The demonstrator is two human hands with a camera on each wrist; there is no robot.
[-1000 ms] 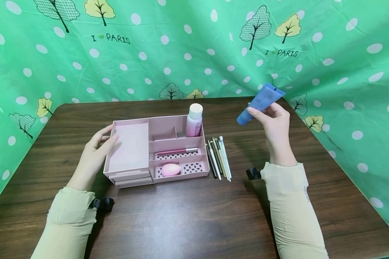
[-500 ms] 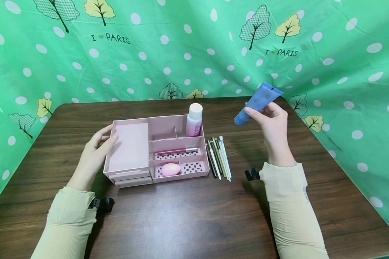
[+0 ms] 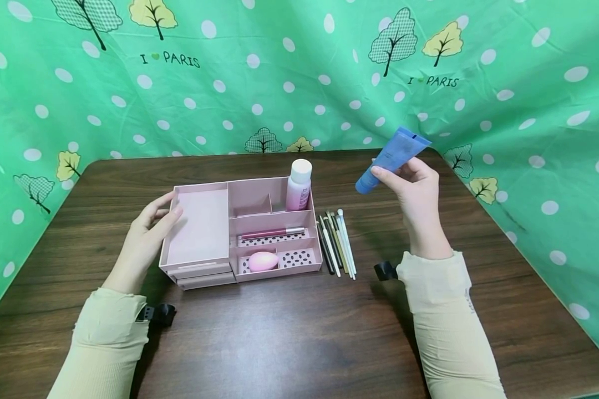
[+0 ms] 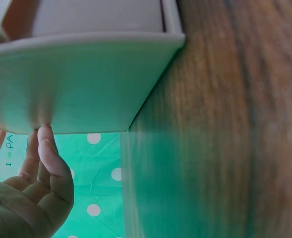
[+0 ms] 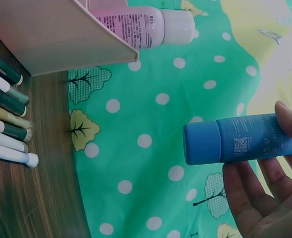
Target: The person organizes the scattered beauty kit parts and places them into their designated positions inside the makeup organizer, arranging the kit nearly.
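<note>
A pink makeup organizer (image 3: 199, 221) stands on the table, with a flat-topped drawer section at left and open compartments at right. My left hand (image 3: 147, 235) holds its back left edge, thumb over the rim; in the left wrist view the fingers (image 4: 51, 148) meet the far edge of the side wall. Above the table, right of the organizer, my right hand (image 3: 419, 194) grips a blue squeeze tube (image 3: 391, 158), tilted with its cap (image 5: 203, 143) down and to the left. The organizer holds a pink bottle with white cap (image 3: 299, 185), a lip gloss tube (image 3: 272, 233) and a makeup sponge (image 3: 263, 261).
Several makeup brushes (image 3: 336, 244) lie side by side on the table, close against the organizer's right side. A green dotted cloth (image 3: 289, 100) hangs behind the dark wooden table (image 3: 289, 338) and along its right side.
My right hand has drifted slightly left with the blue tube, toward the organizer. The left hand and the organizer have stayed put.
</note>
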